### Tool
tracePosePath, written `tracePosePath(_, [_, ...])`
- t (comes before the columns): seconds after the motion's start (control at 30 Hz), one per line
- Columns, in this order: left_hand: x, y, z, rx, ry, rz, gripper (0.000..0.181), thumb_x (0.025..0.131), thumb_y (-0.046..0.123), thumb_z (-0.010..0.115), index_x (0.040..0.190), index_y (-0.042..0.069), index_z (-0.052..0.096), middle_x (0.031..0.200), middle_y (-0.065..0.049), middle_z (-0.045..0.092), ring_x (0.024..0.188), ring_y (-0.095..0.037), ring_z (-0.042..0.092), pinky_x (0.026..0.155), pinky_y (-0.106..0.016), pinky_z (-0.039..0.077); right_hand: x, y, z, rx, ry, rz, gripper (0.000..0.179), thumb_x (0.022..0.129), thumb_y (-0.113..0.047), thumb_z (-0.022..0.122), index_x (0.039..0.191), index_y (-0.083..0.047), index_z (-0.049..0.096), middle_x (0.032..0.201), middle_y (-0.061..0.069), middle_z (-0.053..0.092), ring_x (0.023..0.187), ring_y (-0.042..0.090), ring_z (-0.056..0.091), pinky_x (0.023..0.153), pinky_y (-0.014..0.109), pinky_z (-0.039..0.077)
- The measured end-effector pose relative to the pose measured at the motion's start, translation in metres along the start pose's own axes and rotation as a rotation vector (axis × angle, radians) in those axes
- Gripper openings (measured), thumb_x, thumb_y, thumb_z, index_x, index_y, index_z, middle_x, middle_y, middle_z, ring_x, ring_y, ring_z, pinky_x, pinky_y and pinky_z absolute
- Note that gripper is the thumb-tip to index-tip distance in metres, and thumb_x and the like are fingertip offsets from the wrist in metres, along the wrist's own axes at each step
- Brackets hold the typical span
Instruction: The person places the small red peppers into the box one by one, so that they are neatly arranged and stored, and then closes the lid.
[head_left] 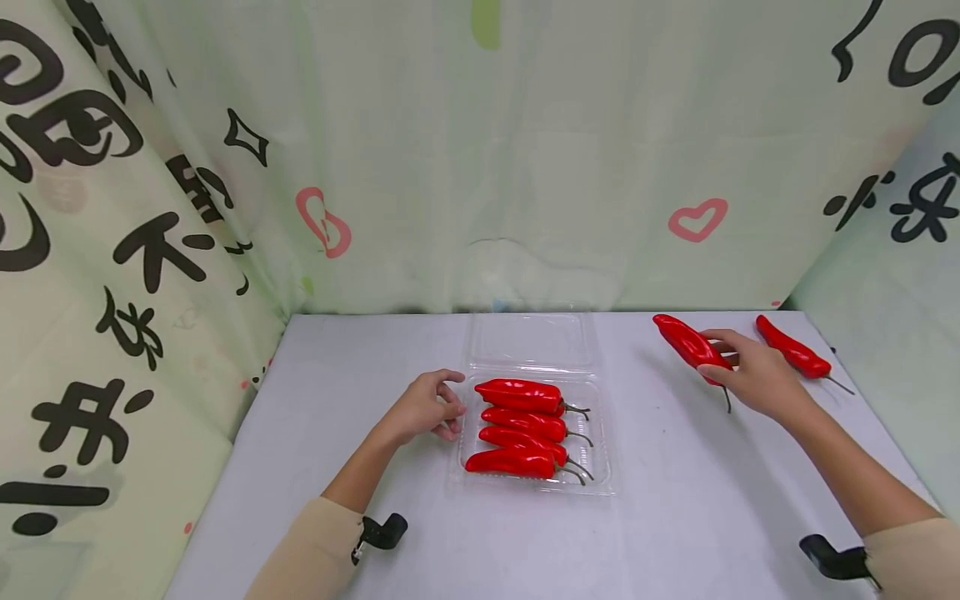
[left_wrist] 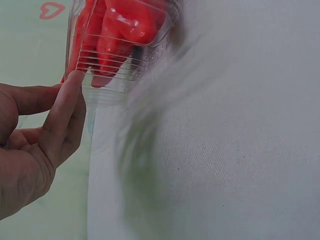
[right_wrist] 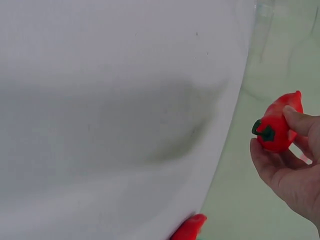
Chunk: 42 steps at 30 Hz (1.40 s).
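My right hand (head_left: 750,375) grips a red chili pepper (head_left: 686,342) above the right side of the table. The thumb is on one side of it and the fingers on the other. In the right wrist view, the pepper's green stem (right_wrist: 265,131) points away from the palm. A clear plastic box (head_left: 603,479) lies at the table's middle, its lid (head_left: 532,340) folded back behind it. Several red chili peppers (head_left: 517,462) lie in a row in the box, stems to the right. At its left edge, my left hand (head_left: 426,406) has loosely bent fingers, a fingertip (left_wrist: 75,77) touching the box.
Another red chili pepper (head_left: 791,346) lies on the white table (head_left: 360,358) near its right edge, beyond my right hand. A printed curtain (head_left: 525,167) hangs behind the table and along both sides.
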<state>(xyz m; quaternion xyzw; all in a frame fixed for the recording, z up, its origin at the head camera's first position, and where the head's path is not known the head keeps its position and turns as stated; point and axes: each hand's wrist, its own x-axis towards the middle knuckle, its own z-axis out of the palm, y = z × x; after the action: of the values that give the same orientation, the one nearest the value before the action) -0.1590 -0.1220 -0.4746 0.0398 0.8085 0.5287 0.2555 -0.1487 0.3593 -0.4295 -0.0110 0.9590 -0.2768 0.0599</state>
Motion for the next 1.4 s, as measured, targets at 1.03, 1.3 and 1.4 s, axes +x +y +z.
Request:
tracePosePath(1.03, [0.002, 0.0, 0.0, 0.005, -0.012, 0.0, 0.054, 0.096, 0.004, 0.069, 0.147, 0.002, 0.049, 0.096, -0.015, 0.065, 0.064, -0.021, 0.07, 0.06, -0.033, 0.064, 0.001, -0.076, 0.03, 0.088, -0.078, -0.191, 0.063, 0.094, -0.014, 0.075, 0.149, 0.0, 0.048, 0.13, 0.029, 0.062, 0.114, 0.046, 0.063, 0.079, 0.047, 0.066])
tracePosePath(1.3, [0.002, 0.0, -0.001, 0.002, -0.009, -0.001, 0.054, 0.096, 0.004, 0.069, 0.147, 0.002, 0.049, 0.097, -0.015, 0.065, 0.064, -0.021, 0.07, 0.06, -0.033, 0.064, 0.006, -0.093, 0.034, 0.113, -0.108, -0.222, 0.062, 0.093, -0.013, 0.076, 0.148, -0.001, 0.049, 0.13, 0.026, 0.064, 0.116, 0.045, 0.064, 0.081, 0.047, 0.066])
tracePosePath(1.4, [0.001, 0.0, -0.001, 0.002, -0.007, -0.002, 0.054, 0.096, 0.004, 0.069, 0.147, 0.002, 0.049, 0.096, -0.014, 0.065, 0.064, -0.021, 0.07, 0.06, -0.033, 0.064, 0.007, -0.1, 0.036, 0.112, -0.122, -0.244, 0.061, 0.093, -0.012, 0.076, 0.147, -0.001, 0.051, 0.128, 0.025, 0.066, 0.115, 0.044, 0.065, 0.081, 0.046, 0.066])
